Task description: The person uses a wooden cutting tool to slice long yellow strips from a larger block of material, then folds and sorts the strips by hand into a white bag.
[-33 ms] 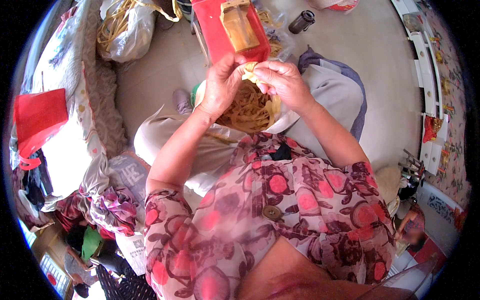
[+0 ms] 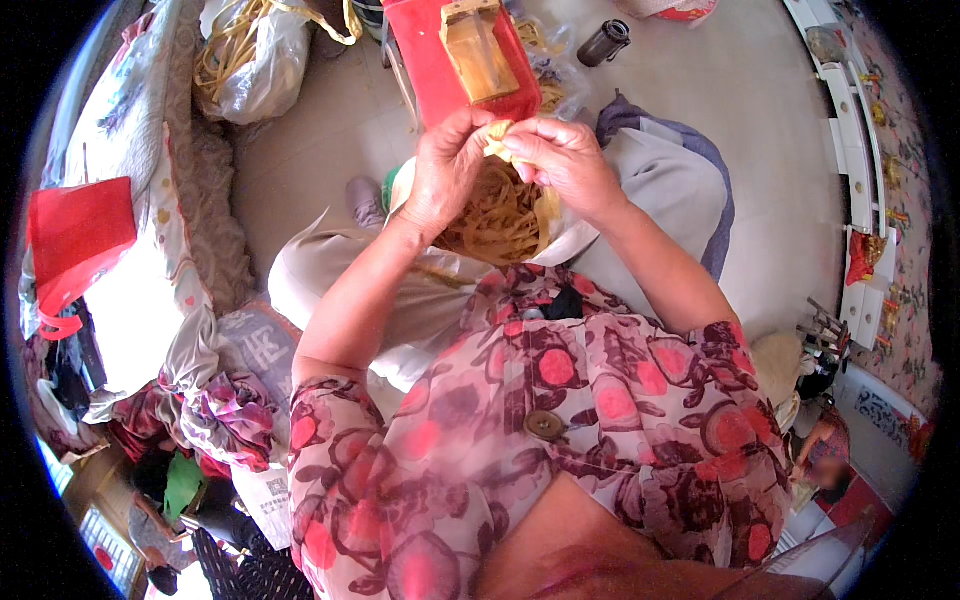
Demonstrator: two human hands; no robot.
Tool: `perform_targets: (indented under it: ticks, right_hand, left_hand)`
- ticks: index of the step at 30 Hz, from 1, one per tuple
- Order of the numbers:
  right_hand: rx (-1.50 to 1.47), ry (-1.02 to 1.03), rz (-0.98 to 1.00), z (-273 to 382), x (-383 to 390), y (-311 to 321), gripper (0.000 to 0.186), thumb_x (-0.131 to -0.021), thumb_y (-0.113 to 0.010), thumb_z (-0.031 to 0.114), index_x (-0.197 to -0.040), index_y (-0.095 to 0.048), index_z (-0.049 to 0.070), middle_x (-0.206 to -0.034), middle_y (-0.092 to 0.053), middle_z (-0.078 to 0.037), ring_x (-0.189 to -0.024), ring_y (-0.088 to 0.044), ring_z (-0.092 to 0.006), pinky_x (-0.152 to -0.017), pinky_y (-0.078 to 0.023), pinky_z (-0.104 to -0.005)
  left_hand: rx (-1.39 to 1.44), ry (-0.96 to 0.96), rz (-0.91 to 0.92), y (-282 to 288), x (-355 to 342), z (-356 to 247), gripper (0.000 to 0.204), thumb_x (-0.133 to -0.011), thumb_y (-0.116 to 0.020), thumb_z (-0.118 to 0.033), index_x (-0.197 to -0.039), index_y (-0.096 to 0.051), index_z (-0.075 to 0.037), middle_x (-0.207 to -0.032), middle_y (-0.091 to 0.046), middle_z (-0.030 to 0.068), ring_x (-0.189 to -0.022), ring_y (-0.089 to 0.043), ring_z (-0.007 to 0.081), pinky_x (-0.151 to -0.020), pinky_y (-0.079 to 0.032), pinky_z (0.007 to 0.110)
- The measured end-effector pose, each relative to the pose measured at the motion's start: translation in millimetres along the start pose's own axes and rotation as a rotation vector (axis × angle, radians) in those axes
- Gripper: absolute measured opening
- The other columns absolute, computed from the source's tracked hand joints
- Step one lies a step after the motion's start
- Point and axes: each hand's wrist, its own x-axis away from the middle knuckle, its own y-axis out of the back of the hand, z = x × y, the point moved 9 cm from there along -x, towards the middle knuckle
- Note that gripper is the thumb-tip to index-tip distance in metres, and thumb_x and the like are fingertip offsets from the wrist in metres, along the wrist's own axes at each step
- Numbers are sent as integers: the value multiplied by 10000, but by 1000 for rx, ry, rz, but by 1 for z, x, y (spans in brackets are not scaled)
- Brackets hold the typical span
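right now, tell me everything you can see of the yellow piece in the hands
The yellow piece is small and pale, seemingly a strip folded or knotted, I cannot tell which; its material looks ribbon-like. The left hand and right hand pinch it from either side, partly covering it. In the picture it sits between the heap of tan strips and the red surface beyond.

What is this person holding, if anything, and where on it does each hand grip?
A folded yellow strip: the left hand pinches its left side, the right hand its right; fingers hide the exact grip.
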Motion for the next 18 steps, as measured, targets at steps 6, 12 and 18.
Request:
perform_targets:
  ticks: [6,12,18]
  right_hand:
    - [-20,48,-167,-5,-8,14,136,-813,-671,146,-757,-580,62,-671,-561,21,-547,-477,-27,-466,-338,-171]
    - [6,13,-145,-3,-16,18,154,-817,-664,136,-731,-590,32,-653,-579,-3,-527,-482,-42,-481,-390,-191]
    - [40,14,-160,-9,-20,22,167,-861,-616,216,-786,-590,69,-635,-522,47,-533,-417,-9,-465,-306,-172]
  left_hand:
    - [-210,226,87,-5,1,2,230,-948,-470,-195,-970,-587,2,-793,-605,20,-686,-552,92,-667,-450,210]
    - [204,313,142,-15,3,28,273,-954,-445,-237,-982,-573,3,-729,-573,19,-624,-543,106,-630,-466,224]
    - [-74,237,170,-17,4,7,266,-928,-510,-275,-971,-591,-26,-706,-537,-29,-598,-498,64,-577,-447,207]
